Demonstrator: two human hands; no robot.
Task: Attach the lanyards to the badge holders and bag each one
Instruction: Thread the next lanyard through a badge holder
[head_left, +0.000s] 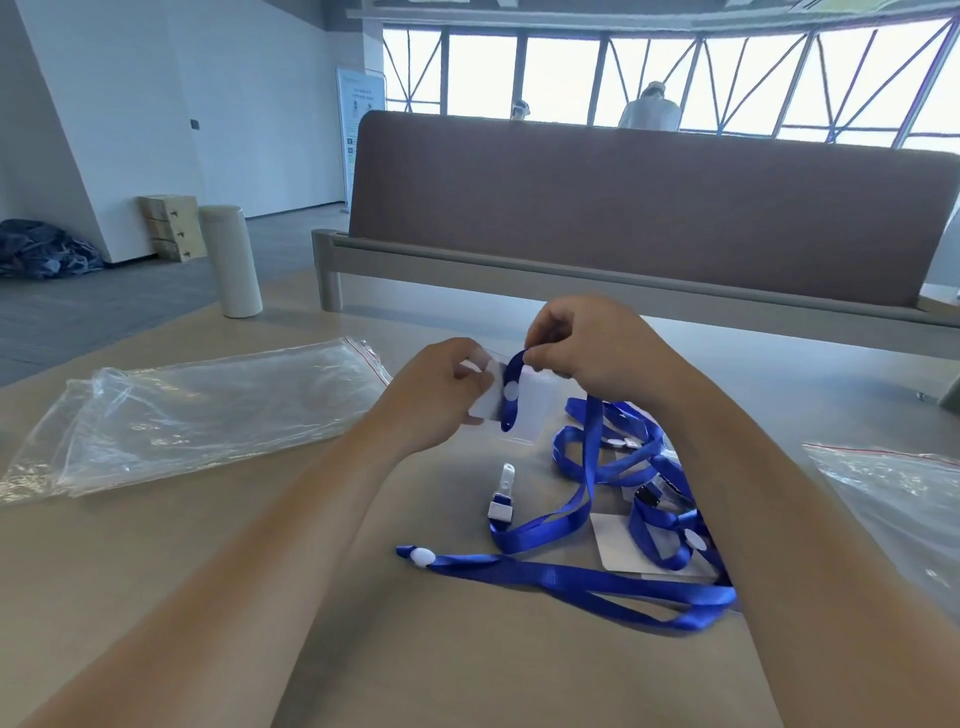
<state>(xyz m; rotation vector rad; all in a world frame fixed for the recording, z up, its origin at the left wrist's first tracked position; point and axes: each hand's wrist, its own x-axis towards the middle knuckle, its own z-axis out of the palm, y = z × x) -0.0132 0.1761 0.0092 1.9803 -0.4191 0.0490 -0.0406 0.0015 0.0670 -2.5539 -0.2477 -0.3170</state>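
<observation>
My left hand (441, 384) grips the left edge of a clear badge holder (535, 405) with a white card inside, held above the table. My right hand (576, 338) pinches the top loop of a blue lanyard (589, 452) at the holder's upper edge. The lanyard's short end with a white snap button hangs down over the holder's front. Several more blue lanyards (571, 577) lie tangled on the table below, with a white clip (504, 493) and another badge holder (618, 545) under them.
A stack of clear zip bags (208, 410) lies on the table at the left and another bag (893, 499) at the right edge. A white cylinder (231, 260) stands at the table's far left corner. A brown divider panel (649, 208) rises behind the table.
</observation>
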